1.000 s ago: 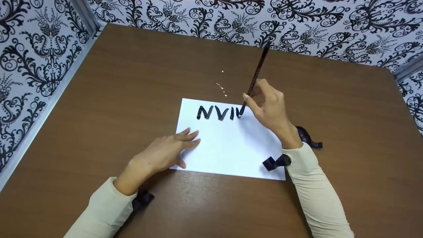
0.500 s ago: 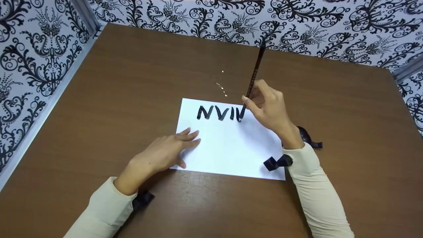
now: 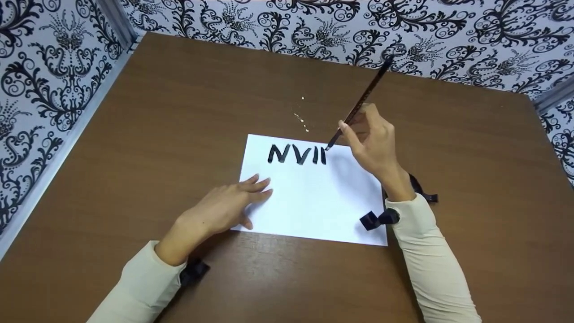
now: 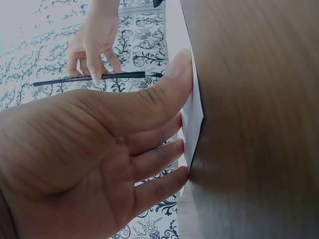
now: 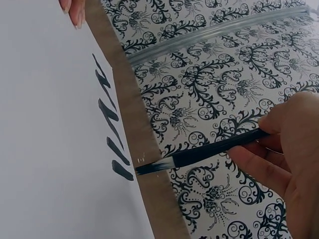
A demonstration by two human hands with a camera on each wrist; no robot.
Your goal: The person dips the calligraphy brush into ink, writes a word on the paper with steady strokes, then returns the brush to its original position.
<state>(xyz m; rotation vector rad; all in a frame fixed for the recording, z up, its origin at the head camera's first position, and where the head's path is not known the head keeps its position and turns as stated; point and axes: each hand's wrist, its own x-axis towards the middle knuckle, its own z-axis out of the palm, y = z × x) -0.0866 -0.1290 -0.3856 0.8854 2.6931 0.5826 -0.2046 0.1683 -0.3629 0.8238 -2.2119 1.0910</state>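
My right hand (image 3: 376,143) pinches a dark paintbrush (image 3: 364,96) between thumb and fingers, its handle leaning up to the right. The black bristle tip (image 5: 145,169) is at the upper end of the last stroke; whether it touches the paper I cannot tell. Bold black strokes reading NVII (image 3: 297,154) run along the top of a white sheet of paper (image 3: 309,202). At the sheet's lower left, my left hand (image 3: 224,204) rests with fingers spread on the paper. In the left wrist view its thumb (image 4: 174,74) and fingertips press on the sheet near its edge.
The sheet lies on a brown wooden table (image 3: 179,112). Small pale specks (image 3: 301,120) dot the wood just beyond the paper. Black straps (image 3: 379,220) hang from the sleeve cuffs. White walls with black scrollwork (image 3: 314,27) border the table's far and left sides.
The brush tip first slid down the last stroke, then moved back up to its upper end. The handle has tipped to the right, and the right hand shifted slightly right. The left hand stayed still.
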